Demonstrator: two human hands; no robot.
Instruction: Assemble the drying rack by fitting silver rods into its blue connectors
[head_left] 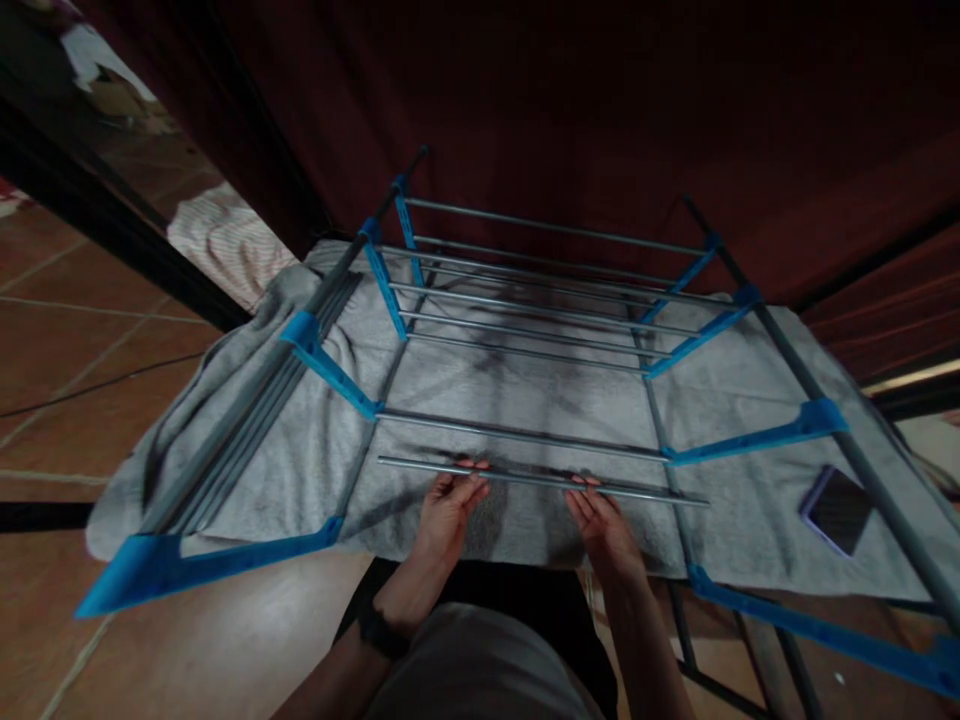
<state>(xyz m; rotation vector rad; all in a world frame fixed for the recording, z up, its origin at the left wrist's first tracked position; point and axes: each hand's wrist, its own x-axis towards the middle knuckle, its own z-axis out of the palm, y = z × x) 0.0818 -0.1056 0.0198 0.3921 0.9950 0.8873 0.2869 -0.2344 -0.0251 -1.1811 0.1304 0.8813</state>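
A thin grey metal rod (525, 479) lies across both my hands, held level just above the blanket. My left hand (454, 500) pinches it left of its middle, and my right hand (598, 508) grips it right of the middle. Just beyond is a rack frame of grey tubes and blue plastic brackets (334, 372). Several grey rods (525, 435) span the frame between left and right brackets. On the right, a longer blue bracket (757, 440) joins the tube (795, 365). The fingertips partly hide the rod.
Loose grey rods (255, 420) lie beside the left tube on the grey blanket (517, 385). A phone-like dark device (838, 508) with a purple edge rests at right. Front blue brackets (817, 625) jut past the blanket's near edge. A dark red curtain (570, 120) hangs behind.
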